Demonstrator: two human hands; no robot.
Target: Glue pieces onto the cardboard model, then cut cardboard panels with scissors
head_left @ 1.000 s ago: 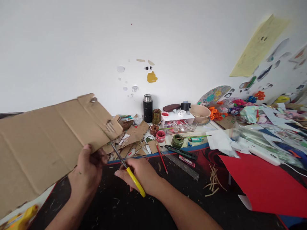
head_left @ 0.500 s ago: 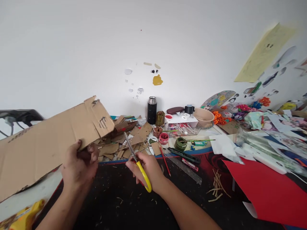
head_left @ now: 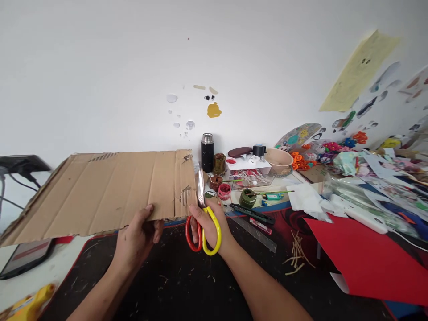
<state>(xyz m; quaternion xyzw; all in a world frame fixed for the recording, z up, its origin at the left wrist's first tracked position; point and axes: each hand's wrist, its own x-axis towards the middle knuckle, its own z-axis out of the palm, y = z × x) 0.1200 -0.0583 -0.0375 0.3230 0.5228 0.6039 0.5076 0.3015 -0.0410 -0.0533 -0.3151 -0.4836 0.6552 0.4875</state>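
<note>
Since half a second ago, I've swung the cardboard [head_left: 130, 191] to face me more squarely and turned the scissors [head_left: 201, 198] so the blades point up beside its right edge; I'd judge that lines the two up better, though I can't tell if they touch. My left hand [head_left: 135, 240] grips the cardboard's lower edge, thumb in front, holding it above the far left corner of the black mat [head_left: 167, 285]. My right hand [head_left: 210, 225] is closed around the scissors' handles. No brand is legible: the cardboard's printed stripes and the phone's [head_left: 28, 257] screen give me no readable words
</note>
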